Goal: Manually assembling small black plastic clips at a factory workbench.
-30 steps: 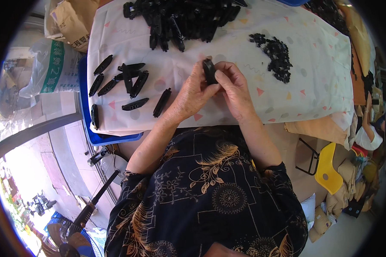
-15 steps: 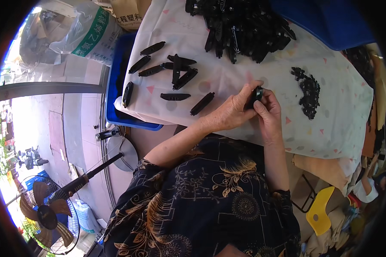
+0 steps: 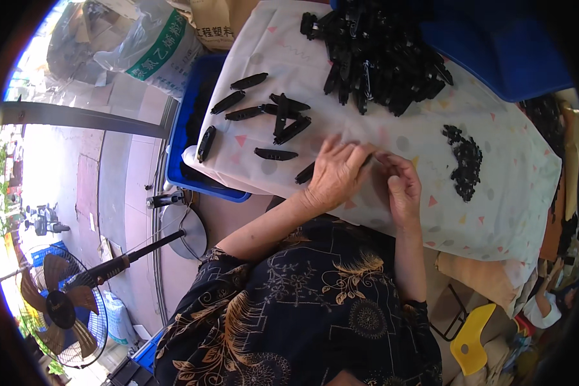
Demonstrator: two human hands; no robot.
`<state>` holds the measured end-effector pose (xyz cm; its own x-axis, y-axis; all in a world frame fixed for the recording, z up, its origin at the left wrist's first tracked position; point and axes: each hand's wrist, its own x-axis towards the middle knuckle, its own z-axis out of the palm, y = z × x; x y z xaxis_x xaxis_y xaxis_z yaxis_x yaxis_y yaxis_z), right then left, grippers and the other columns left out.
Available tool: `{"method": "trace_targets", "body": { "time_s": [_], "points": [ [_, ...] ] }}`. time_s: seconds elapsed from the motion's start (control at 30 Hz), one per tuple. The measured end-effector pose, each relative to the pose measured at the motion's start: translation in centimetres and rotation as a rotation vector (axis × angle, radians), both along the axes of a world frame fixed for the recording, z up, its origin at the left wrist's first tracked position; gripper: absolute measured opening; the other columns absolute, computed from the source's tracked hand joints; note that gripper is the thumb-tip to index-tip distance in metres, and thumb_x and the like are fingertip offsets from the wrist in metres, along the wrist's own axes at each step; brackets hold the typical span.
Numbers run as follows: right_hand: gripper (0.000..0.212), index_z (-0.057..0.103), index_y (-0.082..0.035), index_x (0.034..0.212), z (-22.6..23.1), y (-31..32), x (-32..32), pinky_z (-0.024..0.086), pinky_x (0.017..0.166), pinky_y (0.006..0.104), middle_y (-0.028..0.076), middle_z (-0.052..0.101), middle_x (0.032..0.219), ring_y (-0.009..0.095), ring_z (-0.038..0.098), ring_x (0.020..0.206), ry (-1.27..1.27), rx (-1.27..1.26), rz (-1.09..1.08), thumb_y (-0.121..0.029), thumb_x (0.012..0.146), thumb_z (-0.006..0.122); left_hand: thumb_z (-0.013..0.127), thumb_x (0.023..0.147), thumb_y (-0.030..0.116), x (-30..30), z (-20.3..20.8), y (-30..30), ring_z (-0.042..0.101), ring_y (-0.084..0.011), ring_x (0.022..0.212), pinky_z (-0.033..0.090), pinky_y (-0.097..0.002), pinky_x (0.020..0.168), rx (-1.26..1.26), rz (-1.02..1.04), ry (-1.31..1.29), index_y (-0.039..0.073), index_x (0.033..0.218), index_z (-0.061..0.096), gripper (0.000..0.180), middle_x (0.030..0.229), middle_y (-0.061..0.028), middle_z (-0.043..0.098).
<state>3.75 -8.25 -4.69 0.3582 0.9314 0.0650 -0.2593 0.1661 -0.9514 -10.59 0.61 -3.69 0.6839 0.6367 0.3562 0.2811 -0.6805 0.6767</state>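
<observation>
My left hand (image 3: 340, 172) is slightly smeared by motion over the patterned cloth, its fingers closed round a black plastic part (image 3: 367, 159) of which only a dark sliver shows. My right hand (image 3: 403, 192) is just right of it, thumb and curled fingers apart, with nothing seen in them. Half hidden by my left hand lies a black elongated part (image 3: 304, 174). Further left, several similar slim parts are scattered, among them a slotted one (image 3: 276, 154) and a few crossed over each other (image 3: 281, 116).
A large heap of black parts (image 3: 379, 61) covers the table's far side, beside a blue tray (image 3: 495, 58). Small black pieces (image 3: 463, 164) form a pile at right. A blue bin (image 3: 209, 188) stands at the table's left edge, a fan (image 3: 61, 310) at lower left.
Both hands were together on the black part. My left hand has moved left and away with it, and the right hand's fingers have loosened. The whole view has shifted slightly.
</observation>
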Motion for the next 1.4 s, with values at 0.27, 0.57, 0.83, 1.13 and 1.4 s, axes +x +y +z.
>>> {"method": "trace_targets", "body": {
  "time_s": [0.27,0.57,0.83,1.13,1.4],
  "points": [
    [0.016,0.055,-0.002,0.106,-1.2,-0.6,1.1,0.047,0.082,0.0299,0.009,0.062,0.101,0.019,0.06,0.092,0.237,-0.013,0.068,-0.013,0.094,0.055,0.062,0.072,0.017,-2.8,-1.2,7.2,0.031,-0.0395,0.13,0.023,-0.0678,0.096,0.422,0.373,0.332,0.01,0.093,0.059,0.023,0.126,-0.0153,0.048],
    [0.013,0.055,-0.003,0.102,-0.7,-0.5,1.3,0.047,0.078,0.0287,0.008,0.061,0.096,0.018,0.059,0.086,0.166,-0.086,0.055,-0.013,0.093,0.055,0.064,0.078,0.028,-8.4,-1.2,14.3,0.036,-0.0364,0.127,0.018,-0.0654,0.101,0.431,0.525,0.465,0.015,0.103,0.061,0.028,0.126,-0.0124,0.05],
    [0.011,0.055,-0.003,0.101,-0.5,-0.2,1.3,0.047,0.075,0.0277,0.007,0.061,0.093,0.016,0.06,0.084,0.088,-0.117,0.032,-0.012,0.094,0.053,0.061,0.08,0.029,-15.4,-2.2,20.8,0.044,-0.0261,0.121,0.024,-0.0609,0.099,0.468,0.756,0.546,0.017,0.103,0.063,0.026,0.118,-0.003,0.055],
    [0.009,0.055,-0.003,0.1,-0.9,-0.4,1.1,0.047,0.074,0.0274,0.007,0.061,0.092,0.015,0.059,0.084,0.041,-0.117,0.045,-0.01,0.095,0.052,0.063,0.084,0.026,-13.2,-1.2,25.6,0.049,-0.0315,0.114,0.037,-0.0444,0.097,0.313,0.653,0.249,0.009,0.114,0.056,0.035,0.119,-0.0151,0.054],
    [0.008,0.056,-0.001,0.097,-0.6,-0.2,0.6,0.049,0.076,0.0278,0.009,0.063,0.09,0.015,0.06,0.084,0.128,-0.165,-0.019,-0.003,0.094,0.049,0.058,0.089,0.033,0.4,-3.5,31.8,0.052,-0.0398,0.11,0.04,-0.0412,0.095,0.137,0.324,-0.13,0.001,0.119,0.053,0.044,0.115,-0.026,0.056]
  ]
}}
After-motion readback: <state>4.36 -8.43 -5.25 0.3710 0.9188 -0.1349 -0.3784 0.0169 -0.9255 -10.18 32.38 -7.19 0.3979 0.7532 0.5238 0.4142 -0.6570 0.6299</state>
